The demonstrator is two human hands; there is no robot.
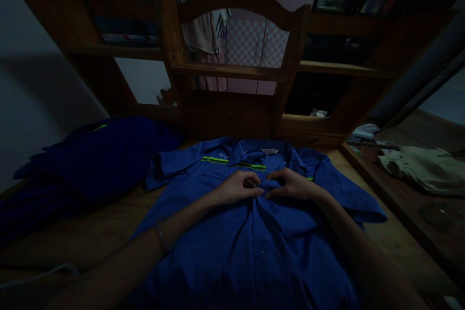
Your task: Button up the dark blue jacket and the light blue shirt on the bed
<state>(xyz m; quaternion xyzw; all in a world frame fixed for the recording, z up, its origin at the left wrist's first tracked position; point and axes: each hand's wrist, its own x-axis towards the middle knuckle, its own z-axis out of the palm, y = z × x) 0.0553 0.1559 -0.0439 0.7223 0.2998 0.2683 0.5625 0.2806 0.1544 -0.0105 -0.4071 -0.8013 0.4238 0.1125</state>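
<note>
A blue short-sleeved work shirt [218, 237] lies spread front side up, its collar at the far end. Yellow-green stripes cross its chest, and a button [264, 247] shows lower down the front. My left hand [241, 187] pinches the front placket between thumb and fingers. Close against it, my right hand [290, 185] grips the other side of the same raised fold. Whatever button sits between the fingertips is hidden. Both hands are at chest height on the shirt, nearly touching.
Dark blue folded clothing [98, 160] is heaped at the left on the wooden surface [109, 237]. A wooden shelf frame [232, 106] stands behind the shirt. Light cloth [425, 169] lies on the right-hand table. A white cable [43, 273] runs at the lower left.
</note>
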